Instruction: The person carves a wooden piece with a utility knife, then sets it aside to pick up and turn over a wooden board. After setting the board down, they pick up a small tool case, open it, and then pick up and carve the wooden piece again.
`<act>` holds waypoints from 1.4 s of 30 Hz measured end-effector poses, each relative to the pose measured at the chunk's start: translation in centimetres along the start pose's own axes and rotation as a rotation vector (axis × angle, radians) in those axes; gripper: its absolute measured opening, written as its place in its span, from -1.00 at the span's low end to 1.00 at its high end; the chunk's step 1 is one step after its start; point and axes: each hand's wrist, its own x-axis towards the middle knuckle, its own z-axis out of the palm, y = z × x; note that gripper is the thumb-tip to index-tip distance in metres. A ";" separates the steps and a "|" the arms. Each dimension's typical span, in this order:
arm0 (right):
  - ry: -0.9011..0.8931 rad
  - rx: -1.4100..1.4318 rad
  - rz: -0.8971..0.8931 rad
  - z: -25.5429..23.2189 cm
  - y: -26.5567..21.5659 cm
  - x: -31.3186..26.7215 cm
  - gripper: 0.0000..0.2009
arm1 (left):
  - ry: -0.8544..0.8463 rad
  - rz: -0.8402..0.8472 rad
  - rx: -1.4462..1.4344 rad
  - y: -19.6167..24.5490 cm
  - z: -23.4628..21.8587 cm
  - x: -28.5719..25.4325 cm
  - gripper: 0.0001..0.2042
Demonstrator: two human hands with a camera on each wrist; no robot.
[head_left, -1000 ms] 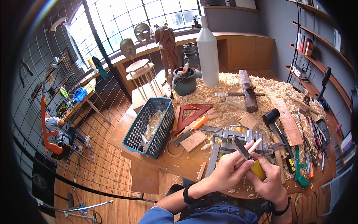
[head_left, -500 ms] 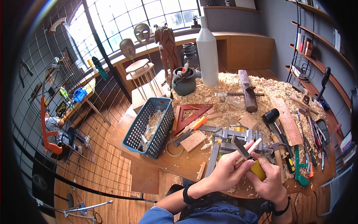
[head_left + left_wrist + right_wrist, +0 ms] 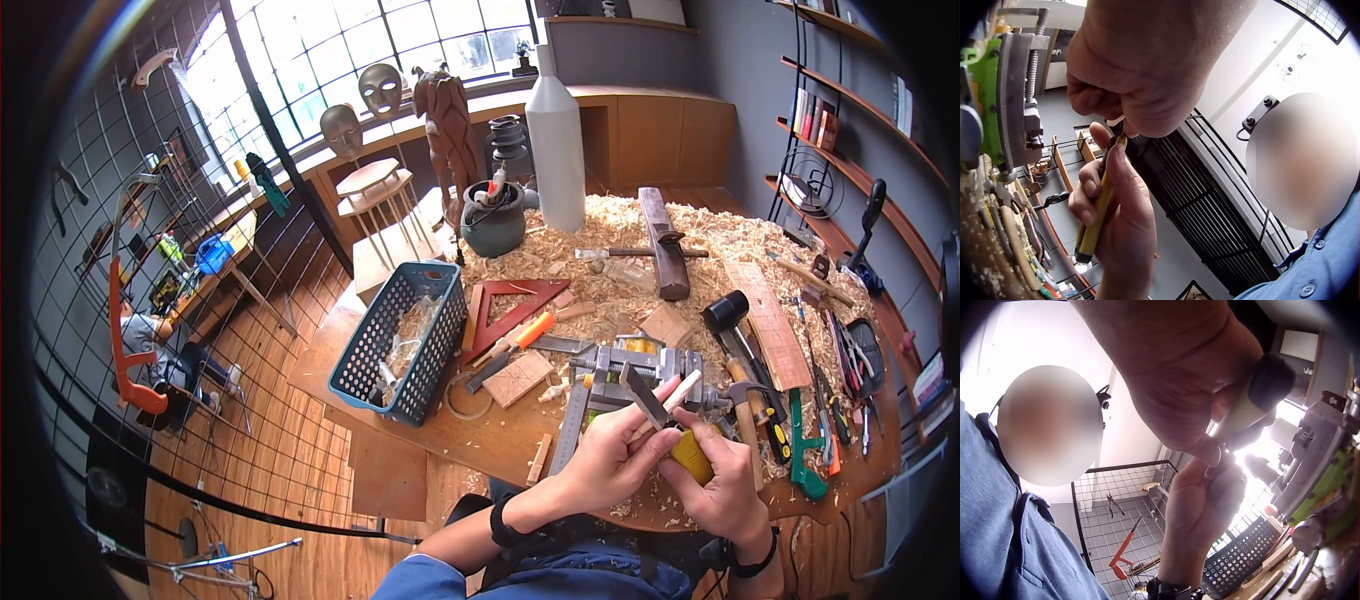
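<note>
In the head view the left hand (image 3: 617,450) grips a pale, narrow wooden piece (image 3: 684,392) and a dark flat blade-like piece (image 3: 645,395), which rise above its fingers. Close against it, the right hand (image 3: 722,480) is curled round a yellow handle (image 3: 691,457) with a black end. The left wrist view shows the right hand (image 3: 1125,219) wrapped round the yellow handle (image 3: 1094,222), its thumb near the left hand (image 3: 1135,81). From the right wrist, the hands meet at the fingertips; where the tool touches the wood is hidden by fingers.
Just beyond the hands is a metal vise (image 3: 640,362) on the shavings-strewn table (image 3: 455,440). A blue perforated basket (image 3: 430,350) stands left, beside a red triangle (image 3: 490,315). To the right lie a black mallet (image 3: 727,312), a hammer (image 3: 745,400) and a green-handled saw (image 3: 808,480).
</note>
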 end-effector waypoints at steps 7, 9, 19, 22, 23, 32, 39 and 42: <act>0.003 -0.003 -0.002 0.1 0.2 -0.1 -0.46 | -0.005 0.019 0.008 0.2 -0.1 0.1 -0.42; 0.005 -0.006 -0.006 0.1 0.2 -0.1 -0.46 | -0.003 0.004 0.008 0.2 -0.1 0.1 -0.42; 0.005 0.003 -0.004 0.0 0.0 0.0 -0.46 | -0.007 -0.070 0.015 0.2 -0.1 -0.1 -0.43; 0.011 0.002 -0.011 0.1 0.1 0.0 -0.47 | -0.002 -0.015 0.018 0.2 0.0 0.1 -0.43; 0.015 -0.003 -0.019 0.1 0.1 0.0 -0.47 | 0.040 0.045 0.026 0.2 0.3 0.2 -0.44; 0.021 -0.015 -0.024 0.1 0.2 0.0 -0.48 | 0.062 0.108 0.068 0.2 0.1 0.3 -0.44; 0.008 -0.009 -0.002 0.0 0.1 -0.1 -0.47 | 0.065 0.084 0.052 0.7 0.2 0.4 -0.44; -0.001 -0.007 0.004 0.0 0.1 0.0 -0.47 | 0.035 0.018 0.048 1.2 -0.1 0.3 -0.42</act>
